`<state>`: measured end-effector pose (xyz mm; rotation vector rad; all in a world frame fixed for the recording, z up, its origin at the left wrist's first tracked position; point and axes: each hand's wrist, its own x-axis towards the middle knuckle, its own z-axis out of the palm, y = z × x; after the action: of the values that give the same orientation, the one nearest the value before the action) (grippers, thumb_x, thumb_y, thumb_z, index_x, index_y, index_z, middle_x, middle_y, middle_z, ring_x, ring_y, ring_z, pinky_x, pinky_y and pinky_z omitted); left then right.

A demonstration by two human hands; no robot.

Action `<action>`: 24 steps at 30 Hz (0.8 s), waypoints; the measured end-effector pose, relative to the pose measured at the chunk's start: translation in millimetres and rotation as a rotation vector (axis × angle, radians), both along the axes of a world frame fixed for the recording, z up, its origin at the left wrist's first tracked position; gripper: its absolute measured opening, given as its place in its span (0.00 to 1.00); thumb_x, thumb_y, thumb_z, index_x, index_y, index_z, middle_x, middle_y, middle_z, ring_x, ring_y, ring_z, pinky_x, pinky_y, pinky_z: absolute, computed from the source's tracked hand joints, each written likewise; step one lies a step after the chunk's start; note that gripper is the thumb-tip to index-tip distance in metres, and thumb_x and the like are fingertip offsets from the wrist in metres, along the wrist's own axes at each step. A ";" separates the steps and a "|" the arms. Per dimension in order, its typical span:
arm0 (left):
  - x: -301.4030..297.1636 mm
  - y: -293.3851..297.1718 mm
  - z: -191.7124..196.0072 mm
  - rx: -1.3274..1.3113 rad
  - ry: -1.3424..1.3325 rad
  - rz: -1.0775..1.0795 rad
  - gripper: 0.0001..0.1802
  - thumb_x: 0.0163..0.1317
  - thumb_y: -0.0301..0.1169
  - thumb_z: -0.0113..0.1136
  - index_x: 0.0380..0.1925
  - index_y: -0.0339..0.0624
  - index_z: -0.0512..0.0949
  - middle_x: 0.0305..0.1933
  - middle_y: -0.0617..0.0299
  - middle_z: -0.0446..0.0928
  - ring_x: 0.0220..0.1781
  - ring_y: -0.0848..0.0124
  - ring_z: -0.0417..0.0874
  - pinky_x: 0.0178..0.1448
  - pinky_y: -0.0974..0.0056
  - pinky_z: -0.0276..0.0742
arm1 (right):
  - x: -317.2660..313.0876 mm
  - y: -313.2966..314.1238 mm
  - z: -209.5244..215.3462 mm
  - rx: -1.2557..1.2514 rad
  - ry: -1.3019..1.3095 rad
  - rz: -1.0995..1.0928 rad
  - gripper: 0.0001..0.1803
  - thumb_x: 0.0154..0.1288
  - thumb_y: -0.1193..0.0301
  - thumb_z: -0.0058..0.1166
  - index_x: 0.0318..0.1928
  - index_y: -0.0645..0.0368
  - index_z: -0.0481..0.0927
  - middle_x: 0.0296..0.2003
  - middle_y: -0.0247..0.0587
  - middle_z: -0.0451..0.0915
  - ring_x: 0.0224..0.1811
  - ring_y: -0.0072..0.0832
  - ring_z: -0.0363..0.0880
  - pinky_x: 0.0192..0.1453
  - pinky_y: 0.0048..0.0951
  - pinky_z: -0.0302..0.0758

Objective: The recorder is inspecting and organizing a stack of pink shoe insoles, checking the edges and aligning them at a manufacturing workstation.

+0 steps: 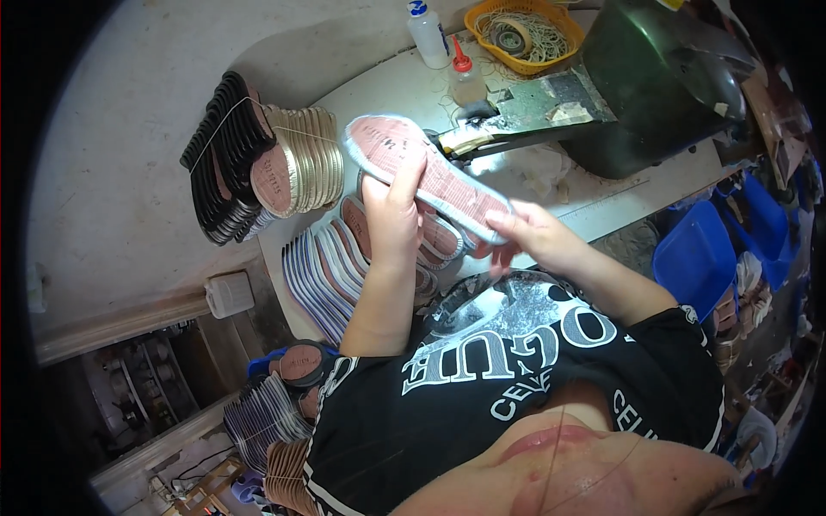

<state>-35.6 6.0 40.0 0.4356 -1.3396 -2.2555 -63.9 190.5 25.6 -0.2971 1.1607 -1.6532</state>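
Observation:
My left hand [394, 206] grips a shoe insole [439, 176] near its middle, the thumb lying on its brownish-pink face. The insole has a pale bluish-white edge and dark markings at its wide end. My right hand [525, 228] pinches the narrow end, thumb on top; its other fingers are partly hidden and a little blurred. The insole is tilted just in front of the dark arm of a green machine [662, 86]; whether they touch I cannot tell. Beneath my hands lie more pale-edged insoles [440, 242], partly covered.
A row of insoles [320, 279] fans along the left table edge. Behind it stand tied bundles of black insoles [222, 163] and gold-edged insoles [303, 159]. A red-tipped bottle [467, 82], a blue-capped bottle [428, 36] and a yellow basket [523, 60] stand at the back. Blue bins [695, 258] are at right.

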 end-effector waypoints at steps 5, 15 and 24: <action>-14.6 -22.4 -15.3 -0.154 -0.211 -0.042 0.14 0.60 0.34 0.63 0.33 0.35 0.73 0.21 0.67 0.74 0.14 0.84 0.68 0.18 0.80 0.59 | -0.3 3.4 -5.4 -0.039 -0.008 -0.079 0.19 0.71 0.59 0.46 0.35 0.65 0.75 0.20 0.40 0.79 0.14 0.17 0.73 0.20 0.16 0.69; -64.2 -50.4 0.8 -0.376 -0.383 -0.282 0.17 0.53 0.37 0.70 0.16 0.43 0.72 0.14 0.71 0.70 0.10 0.85 0.63 0.15 0.78 0.55 | -12.3 -0.9 -1.0 0.044 0.014 -0.149 0.23 0.71 0.57 0.45 0.30 0.66 0.76 0.14 0.35 0.74 0.09 0.14 0.64 0.16 0.14 0.61; -18.7 -90.3 0.6 -0.316 -0.355 -0.193 0.22 0.64 0.49 0.56 0.22 0.42 0.75 0.10 0.70 0.68 0.07 0.83 0.64 0.11 0.79 0.54 | -11.2 -35.1 20.0 0.071 0.099 -0.021 0.22 0.70 0.55 0.46 0.29 0.63 0.78 0.13 0.34 0.73 0.09 0.14 0.64 0.14 0.13 0.60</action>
<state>-54.4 -84.3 40.6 0.6374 -1.9582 -2.1241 -75.1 155.4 45.6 -0.3263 1.2976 -1.6269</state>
